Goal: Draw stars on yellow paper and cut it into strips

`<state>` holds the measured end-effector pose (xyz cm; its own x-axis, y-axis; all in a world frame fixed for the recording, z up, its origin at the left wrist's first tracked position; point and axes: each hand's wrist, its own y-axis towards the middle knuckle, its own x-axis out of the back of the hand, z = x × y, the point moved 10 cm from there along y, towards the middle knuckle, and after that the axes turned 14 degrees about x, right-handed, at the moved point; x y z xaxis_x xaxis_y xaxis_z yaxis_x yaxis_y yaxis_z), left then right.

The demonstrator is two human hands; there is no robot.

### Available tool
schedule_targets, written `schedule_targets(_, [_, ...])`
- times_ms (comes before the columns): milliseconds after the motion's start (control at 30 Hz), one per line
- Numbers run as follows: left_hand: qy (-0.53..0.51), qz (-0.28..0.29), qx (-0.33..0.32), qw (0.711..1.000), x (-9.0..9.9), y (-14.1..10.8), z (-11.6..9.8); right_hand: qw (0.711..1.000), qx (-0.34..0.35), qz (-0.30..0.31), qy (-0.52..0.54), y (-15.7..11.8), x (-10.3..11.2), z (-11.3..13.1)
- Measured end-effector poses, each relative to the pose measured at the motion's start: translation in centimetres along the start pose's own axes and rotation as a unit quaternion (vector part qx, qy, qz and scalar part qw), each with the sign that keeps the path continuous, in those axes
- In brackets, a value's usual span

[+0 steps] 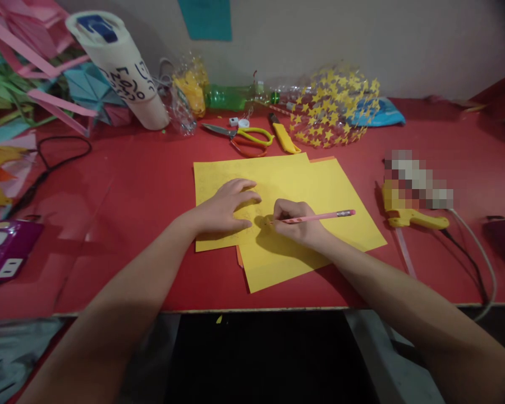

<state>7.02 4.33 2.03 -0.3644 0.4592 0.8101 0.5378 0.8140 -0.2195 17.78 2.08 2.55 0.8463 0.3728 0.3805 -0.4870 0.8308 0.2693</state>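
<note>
Yellow paper sheets (286, 179) lie overlapping on the red table, with a bit of orange paper showing at their edges. My left hand (229, 209) rests on the left part of the paper, fingers spread, holding nothing. Closed round a pink pencil (326, 216) is my right hand (297, 220), a little to the right of my left one. The pencil's eraser end points right, and its tip is near the paper's middle, in shadow. Faint pencil marks show on the paper around my left hand.
Behind the paper lie scissors (252, 136) and a yellow cutter (285, 137). A white tumbler (122, 73), a green bottle (229, 97) and a star-covered clear ball (332, 109) are along the wall. A yellow glue gun (416, 217) lies right, its cord trailing to the front edge.
</note>
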Motion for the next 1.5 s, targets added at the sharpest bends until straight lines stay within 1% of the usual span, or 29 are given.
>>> schedule_targets(267, [-0.005,-0.007,-0.003,1.000,-0.07,-0.06,0.22,1.000,-0.002,0.008,-0.010,-0.10,-0.10,-0.14])
schedule_targets(400, [-0.004,-0.002,0.001,1.000,-0.11,-0.11,0.21,1.000,-0.004,0.016,-0.008,-0.15,-0.20,-0.04])
schedule_targets(567, [-0.001,0.002,0.002,1.000,-0.11,-0.06,0.14,1.000,0.003,0.008,-0.001,-0.09,-0.04,0.52])
schedule_targets(700, [-0.001,-0.005,0.001,1.000,-0.04,0.01,0.17,1.000,-0.004,0.010,0.006,-0.14,-0.18,0.34])
schedule_targets(867, [0.001,-0.004,-0.002,1.000,-0.02,0.02,0.06,1.000,0.003,0.012,0.012,-0.17,-0.37,0.27])
schedule_targets(1133, [0.004,0.004,0.006,1.000,-0.07,0.07,0.09,1.000,-0.002,0.021,-0.008,-0.17,-0.64,0.02])
schedule_targets(1500, [0.004,-0.004,0.001,1.000,-0.02,0.05,0.10,0.999,0.006,0.033,-0.023,-0.29,-0.79,0.10])
